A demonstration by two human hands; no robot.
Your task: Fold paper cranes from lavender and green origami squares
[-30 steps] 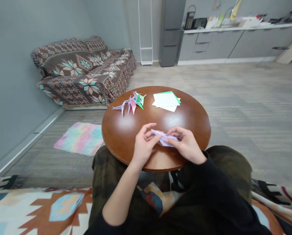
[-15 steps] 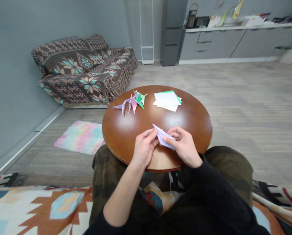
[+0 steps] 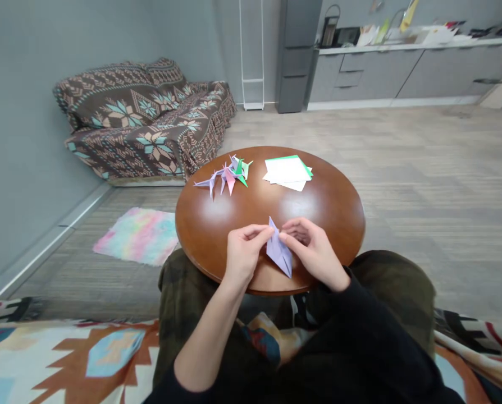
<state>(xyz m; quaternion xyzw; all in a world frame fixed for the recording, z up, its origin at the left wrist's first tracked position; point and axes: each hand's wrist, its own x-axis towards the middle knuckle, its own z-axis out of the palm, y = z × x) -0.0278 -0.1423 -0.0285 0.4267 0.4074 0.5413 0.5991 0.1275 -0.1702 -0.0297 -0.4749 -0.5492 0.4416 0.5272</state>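
A folded purple origami paper (image 3: 280,255), a long diamond in shape, is held between my two hands above the near part of the table. My left hand (image 3: 246,249) pinches its left edge near the upper point between thumb and fingers. On the other side, my right hand (image 3: 312,247) has its thumb and fingertips closed at the right edge of the paper. Beyond them, several folded paper cranes (image 3: 228,178) in purple, pink and green stand grouped at the back left. A stack of paper sheets (image 3: 288,170), white over green, lies at the back right.
The round brown wooden table (image 3: 331,207) stands right in front of my knees. A fluffy pastel mat (image 3: 137,235) lies on the floor to the left. Farther back are a covered sofa (image 3: 150,123) and a grey kitchen counter (image 3: 373,73).
The purple paper has turned from slanting right to nearly upright, its lower point now toward me. My right fingers have shifted from its lower end to its upper right edge.
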